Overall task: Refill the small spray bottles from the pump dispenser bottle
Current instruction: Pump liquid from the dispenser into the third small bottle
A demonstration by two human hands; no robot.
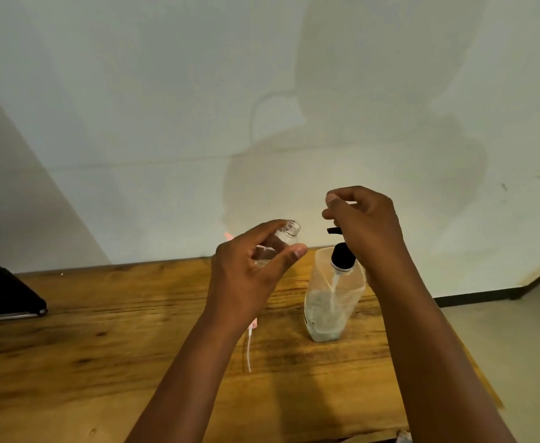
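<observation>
Wooden table (pixel 108 318) against a pale wall, two hands raised above its far edge.
The left hand (pixel 249 276) holds a small clear spray bottle (pixel 283 239), uncapped and tilted, its fingers wrapped around it. The right hand (pixel 366 225) sits on the black pump head of the dispenser bottle (pixel 331 302), fingers curled together; the bottle stands near the table's far right edge. A pink-tipped spray tube (pixel 250 346) lies beside it.

We see a clear, colourless small spray bottle (pixel 284 243) and a translucent pump dispenser bottle (pixel 332 298) with a black pump head (pixel 343 255). Our table (pixel 102 330) is honey-brown wood streaked with darker grain, against a pale off-white wall (pixel 134 107).
</observation>
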